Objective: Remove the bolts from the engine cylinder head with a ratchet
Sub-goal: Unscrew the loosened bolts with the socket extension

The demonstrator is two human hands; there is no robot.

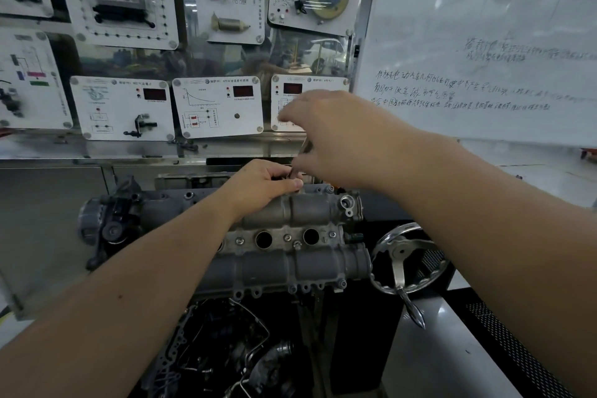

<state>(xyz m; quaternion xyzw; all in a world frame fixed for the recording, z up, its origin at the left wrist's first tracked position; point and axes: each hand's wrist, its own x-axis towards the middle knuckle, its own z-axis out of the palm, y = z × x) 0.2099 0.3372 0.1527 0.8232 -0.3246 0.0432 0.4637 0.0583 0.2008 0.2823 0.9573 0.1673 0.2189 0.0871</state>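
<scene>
We stood before a wall of white training panels (219, 107) with red displays across the upper left of the frame, and a whiteboard (484, 42) with handwriting filled the upper right. Below them, in the centre, sat the grey cylinder head (290, 236) on its stand, with a spoked handwheel (403, 255) just beside it at lower right.

Our left hand (265, 182) was curled at the far upper edge of the cylinder head, fingers closed round the lower end of the ratchet (302, 158), where we judged the socket met a bolt; the bolt itself was hidden under the fingers. Our right hand (336, 136) was curled above it, apparently gripping the upper part of the handle, though blur kept us from telling how firmly.

The ratchet's long axis ran steeply, its working end pointing down at the head's far edge and its handle rising up and slightly right toward the panels. The cylinder head lay with its long axis roughly left to right across the frame.

To do this well, we judged the left hand should keep the socket square and pressed onto the bolt while the right swung the handle in short arcs, so the socket would not ride off and round the bolt. Other bolts (287, 237) showed between the plug holes.
</scene>
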